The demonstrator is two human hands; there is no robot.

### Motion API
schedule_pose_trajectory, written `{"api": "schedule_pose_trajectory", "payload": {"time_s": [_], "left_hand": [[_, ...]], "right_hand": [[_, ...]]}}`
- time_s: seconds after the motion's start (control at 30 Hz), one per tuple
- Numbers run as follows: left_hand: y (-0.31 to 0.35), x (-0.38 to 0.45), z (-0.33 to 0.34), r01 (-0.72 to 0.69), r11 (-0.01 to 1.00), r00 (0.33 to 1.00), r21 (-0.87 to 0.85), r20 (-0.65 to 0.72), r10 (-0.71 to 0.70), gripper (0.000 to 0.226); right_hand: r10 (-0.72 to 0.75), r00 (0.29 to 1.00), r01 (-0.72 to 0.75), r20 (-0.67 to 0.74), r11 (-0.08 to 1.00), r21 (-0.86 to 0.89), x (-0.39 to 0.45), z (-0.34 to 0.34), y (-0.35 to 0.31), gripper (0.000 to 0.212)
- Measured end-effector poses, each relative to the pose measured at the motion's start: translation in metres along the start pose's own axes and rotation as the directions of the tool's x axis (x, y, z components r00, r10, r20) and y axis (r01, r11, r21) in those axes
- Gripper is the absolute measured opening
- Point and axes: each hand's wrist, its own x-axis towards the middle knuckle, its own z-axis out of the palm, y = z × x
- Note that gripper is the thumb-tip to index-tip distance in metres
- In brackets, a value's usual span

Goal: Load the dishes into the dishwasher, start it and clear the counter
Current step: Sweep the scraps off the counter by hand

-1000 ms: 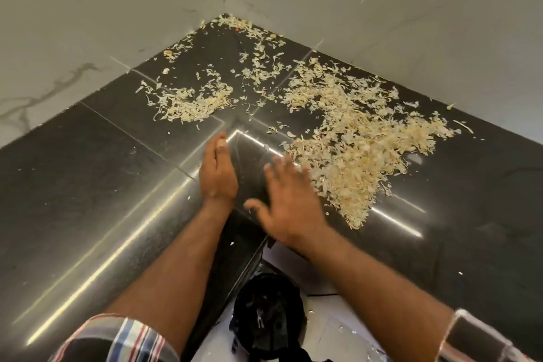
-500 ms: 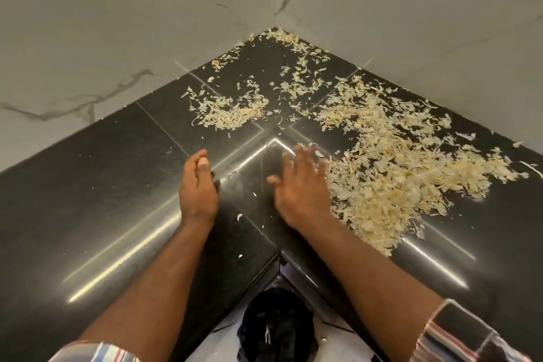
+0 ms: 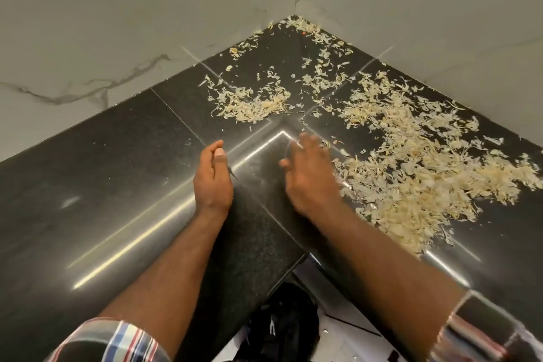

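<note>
Clearing stage: on the black worktop (image 3: 117, 185), the empty left hand (image 3: 213, 179) stands edge-down as a stop at centre frame while the open, empty right hand (image 3: 311, 176) borders pale peelings (image 3: 411, 173) at right, seemingly for sweeping.

My single head camera, wide-angle, looks forward and steeply down into inner corner of black tabletop (image 3: 117, 185). Close range: both forearms fill lower frame. Marble wall (image 3: 117, 23) across top, floor (image 3: 346, 341) at bottom.
</note>
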Motion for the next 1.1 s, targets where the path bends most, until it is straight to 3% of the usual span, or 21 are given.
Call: {"api": "schedule_pose_trajectory", "payload": {"time_s": [0.07,0.13,0.2,0.27,0.33,0.4,0.47,0.5,0.57,0.63,0.67,0.77,0.9,1.1], "left_hand": [[0.001,0.013,-0.003,0.029,0.994,0.998,-0.108,-0.048,-0.034,0.030],[0.003,0.028,-0.013,0.062,0.976,0.991,-0.207,-0.106,-0.085,0.027],[0.000,0.040,-0.027,0.087,0.970,0.983,-0.225,-0.138,-0.120,0.027],[-0.004,0.044,-0.040,0.083,0.977,0.985,-0.194,-0.134,-0.111,0.029],[-0.008,0.042,-0.046,0.055,0.993,0.993,-0.105,-0.099,-0.065,0.032],[-0.007,0.038,-0.049,0.013,1.000,0.998,-0.013,-0.062,-0.014,0.032],[-0.004,0.041,-0.054,-0.021,0.999,0.998,0.043,-0.055,0.023,0.026],[-0.003,0.044,-0.056,-0.026,0.997,0.998,0.072,-0.062,0.030,0.025],[-0.005,0.054,-0.060,-0.030,0.990,0.996,0.136,-0.077,0.041,0.025],[-0.006,0.066,-0.060,-0.035,0.979,0.996,0.201,-0.070,0.050,0.027],[-0.006,0.071,-0.059,-0.044,0.972,0.997,0.231,-0.049,0.057,0.029],[-0.005,0.088,-0.051,-0.072,0.952,0.997,0.299,0.043,0.062,0.034],[-0.006,0.113,-0.022,-0.158,0.873,0.976,0.461,0.208,0.067,0.050],[0.003,0.155,0.053,-0.310,0.590,0.929,0.746,0.369,0.022,0.074]], "right_hand": [[-0.236,0.972,0.233,0.019,0.968,0.095,-0.039,0.029,-0.054,0.049],[-0.404,0.904,0.382,0.142,0.911,0.158,-0.067,0.057,-0.092,0.052],[-0.470,0.854,0.451,0.221,0.882,0.134,-0.065,0.068,-0.098,0.054],[-0.474,0.845,0.491,0.248,0.871,-0.006,-0.042,0.064,-0.082,0.057],[-0.344,0.905,0.382,0.249,0.915,-0.127,-0.006,0.052,-0.051,0.063],[-0.034,0.977,0.080,0.208,0.973,-0.215,0.027,0.032,-0.017,0.069],[0.157,0.979,-0.124,0.132,0.965,-0.230,0.039,0.020,-0.009,0.071],[0.112,0.989,-0.089,0.100,0.973,-0.212,0.036,0.024,-0.021,0.070],[-0.148,0.983,0.160,0.105,0.980,-0.115,0.017,0.044,-0.066,0.066],[-0.340,0.914,0.352,0.221,0.936,-0.015,0.003,0.065,-0.108,0.065],[-0.356,0.895,0.370,0.267,0.929,-0.002,0.006,0.069,-0.117,0.065],[-0.231,0.939,0.266,0.255,0.957,-0.112,0.047,0.066,-0.097,0.068],[0.137,0.984,-0.121,0.116,0.983,-0.139,0.101,0.040,-0.032,0.067],[0.190,0.981,-0.191,0.029,0.980,0.048,0.114,0.027,-0.033,0.056]]}}
